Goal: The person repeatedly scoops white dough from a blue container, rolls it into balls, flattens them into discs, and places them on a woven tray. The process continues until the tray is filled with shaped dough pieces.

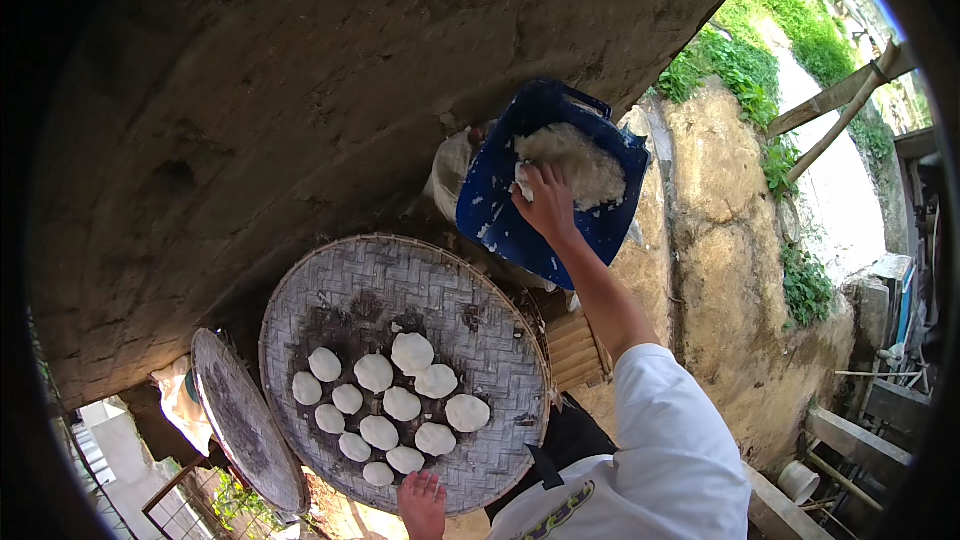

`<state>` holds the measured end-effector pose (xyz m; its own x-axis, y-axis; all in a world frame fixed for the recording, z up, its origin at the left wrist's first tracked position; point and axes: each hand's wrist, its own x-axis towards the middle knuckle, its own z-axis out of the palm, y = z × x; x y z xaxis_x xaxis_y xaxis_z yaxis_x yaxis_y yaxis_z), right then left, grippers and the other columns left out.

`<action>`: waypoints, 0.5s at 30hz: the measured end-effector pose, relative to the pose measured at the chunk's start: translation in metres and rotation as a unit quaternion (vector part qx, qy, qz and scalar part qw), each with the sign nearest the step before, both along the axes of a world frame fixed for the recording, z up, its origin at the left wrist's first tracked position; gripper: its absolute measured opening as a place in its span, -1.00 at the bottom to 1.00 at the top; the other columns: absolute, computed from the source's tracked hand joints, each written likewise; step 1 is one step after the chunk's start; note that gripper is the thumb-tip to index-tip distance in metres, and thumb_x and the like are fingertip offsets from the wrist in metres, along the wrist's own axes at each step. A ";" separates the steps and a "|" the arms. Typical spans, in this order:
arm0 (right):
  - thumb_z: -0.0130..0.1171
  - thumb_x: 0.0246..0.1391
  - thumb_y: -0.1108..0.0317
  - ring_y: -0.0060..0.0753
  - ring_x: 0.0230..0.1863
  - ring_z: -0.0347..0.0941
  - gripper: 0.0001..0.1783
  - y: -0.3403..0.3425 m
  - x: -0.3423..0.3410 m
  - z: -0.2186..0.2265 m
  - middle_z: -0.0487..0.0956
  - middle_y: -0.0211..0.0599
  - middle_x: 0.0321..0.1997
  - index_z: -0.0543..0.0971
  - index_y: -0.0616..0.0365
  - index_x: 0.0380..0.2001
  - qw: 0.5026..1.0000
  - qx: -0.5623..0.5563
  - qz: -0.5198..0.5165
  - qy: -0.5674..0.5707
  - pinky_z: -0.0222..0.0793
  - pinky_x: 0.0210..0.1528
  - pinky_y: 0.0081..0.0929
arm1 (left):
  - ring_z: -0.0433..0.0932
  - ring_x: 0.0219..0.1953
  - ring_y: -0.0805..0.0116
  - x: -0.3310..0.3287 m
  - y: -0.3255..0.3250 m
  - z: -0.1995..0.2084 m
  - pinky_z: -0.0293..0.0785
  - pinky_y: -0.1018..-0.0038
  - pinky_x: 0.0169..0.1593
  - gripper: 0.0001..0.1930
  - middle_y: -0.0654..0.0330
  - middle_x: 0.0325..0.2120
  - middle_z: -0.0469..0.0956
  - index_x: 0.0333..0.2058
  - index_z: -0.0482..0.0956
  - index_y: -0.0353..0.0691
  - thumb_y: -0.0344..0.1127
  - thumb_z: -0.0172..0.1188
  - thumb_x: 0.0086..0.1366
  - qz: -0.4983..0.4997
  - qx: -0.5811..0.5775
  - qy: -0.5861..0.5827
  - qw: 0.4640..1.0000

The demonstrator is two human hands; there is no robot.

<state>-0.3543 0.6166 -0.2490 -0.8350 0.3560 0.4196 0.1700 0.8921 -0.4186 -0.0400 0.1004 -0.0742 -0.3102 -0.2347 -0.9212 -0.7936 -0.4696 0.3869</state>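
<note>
Tub of squared-off blue plastic (513, 240) holds a coarse, crumbly white mass (585, 165). Right hand (547, 205) is at the mass's lower-left edge, fingers bent into it; can't tell from this angle whether they're gripping any. Left hand (423, 507) is open, fingers loosely extended, at the lower rim of a round grey woven tray (325, 285), near smooth white rounded lumps (402, 404).

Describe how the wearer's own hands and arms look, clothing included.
The right hand and forearm are bare, without glove or watch; a plain, loose white sleeve covers the upper arm. The left hand is ungloved; its sleeve is out of view.
</note>
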 end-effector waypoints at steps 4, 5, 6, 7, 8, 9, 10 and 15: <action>0.38 0.05 0.21 0.02 0.08 0.46 -0.56 -0.003 0.000 -0.005 0.57 -0.15 0.01 0.61 0.04 0.02 0.999 0.020 -0.010 0.042 0.40 0.11 -0.04 | 0.43 0.09 0.24 -0.007 0.011 -0.001 0.32 0.19 0.14 -0.56 0.27 0.01 0.45 0.09 0.39 -0.06 0.05 0.07 0.38 -0.007 0.002 -0.003 1.000; 0.38 0.05 0.21 0.01 0.08 0.46 -0.58 -0.001 -0.005 -0.008 0.57 -0.17 0.01 0.63 0.02 0.00 0.999 0.009 0.025 0.025 0.42 0.10 -0.08 | 0.44 0.09 0.23 -0.008 0.012 -0.003 0.32 0.19 0.14 -0.56 0.27 0.01 0.45 0.08 0.39 -0.06 0.05 0.07 0.38 -0.009 0.000 -0.005 1.000; 0.39 0.05 0.21 -0.01 0.09 0.46 -0.60 0.001 -0.009 -0.011 0.58 -0.18 0.02 0.64 0.00 -0.02 0.997 -0.006 0.072 -0.033 0.43 0.08 -0.11 | 0.44 0.08 0.23 -0.008 0.013 -0.004 0.32 0.19 0.14 -0.57 0.26 0.01 0.45 0.08 0.39 -0.06 0.05 0.07 0.38 -0.008 0.000 -0.007 1.000; 0.39 0.06 0.21 -0.01 0.07 0.48 -0.63 0.004 -0.013 -0.014 0.58 -0.16 0.01 0.65 -0.01 -0.04 0.997 0.005 0.077 -0.009 0.45 0.06 -0.13 | 0.44 0.08 0.23 -0.008 0.013 -0.006 0.32 0.19 0.14 -0.57 0.26 0.00 0.46 0.07 0.40 -0.06 0.06 0.07 0.38 -0.007 0.001 -0.007 1.000; 0.39 0.07 0.22 -0.02 0.05 0.50 -0.65 0.007 -0.015 -0.016 0.59 -0.15 0.00 0.66 -0.02 -0.05 0.995 0.010 0.095 -0.026 0.47 0.04 -0.14 | 0.44 0.08 0.23 -0.007 0.013 -0.007 0.32 0.18 0.14 -0.57 0.26 -0.01 0.46 0.07 0.40 -0.06 0.06 0.07 0.38 -0.004 0.002 -0.008 1.000; 0.39 0.08 0.23 -0.03 0.04 0.52 -0.68 0.010 -0.017 -0.016 0.60 -0.14 -0.01 0.67 -0.03 -0.07 0.991 0.011 0.103 -0.084 0.49 0.02 -0.16 | 0.44 0.08 0.23 -0.006 0.012 -0.008 0.32 0.18 0.14 -0.58 0.26 -0.01 0.46 0.07 0.40 -0.05 0.06 0.07 0.38 -0.006 0.008 -0.004 1.000; 0.40 0.06 0.25 0.00 0.00 0.54 -0.66 0.012 -0.016 -0.015 0.61 -0.15 -0.05 0.66 0.00 -0.07 0.995 -0.065 0.075 -0.007 0.49 0.01 -0.17 | 0.44 0.08 0.23 -0.006 0.011 -0.009 0.32 0.17 0.14 -0.58 0.26 -0.01 0.46 0.06 0.40 -0.05 0.05 0.07 0.38 -0.008 0.014 0.003 1.000; 0.41 0.02 0.32 0.09 -0.17 0.60 -0.65 0.012 0.004 0.011 0.64 -0.10 -0.25 0.61 0.17 -0.12 0.950 -0.284 0.013 0.128 0.51 -0.09 -0.20 | 0.44 0.06 0.23 -0.006 0.006 -0.007 0.33 0.16 0.14 -0.59 0.26 -0.02 0.45 0.06 0.40 -0.05 0.04 0.08 0.38 0.003 0.017 0.017 1.000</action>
<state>-0.3508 0.6284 -0.2384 -0.7436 0.5661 0.3557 -0.0213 0.5117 -0.8589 -0.0456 0.1066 -0.0809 -0.3404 -0.2054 -0.9176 -0.7771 -0.4880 0.3975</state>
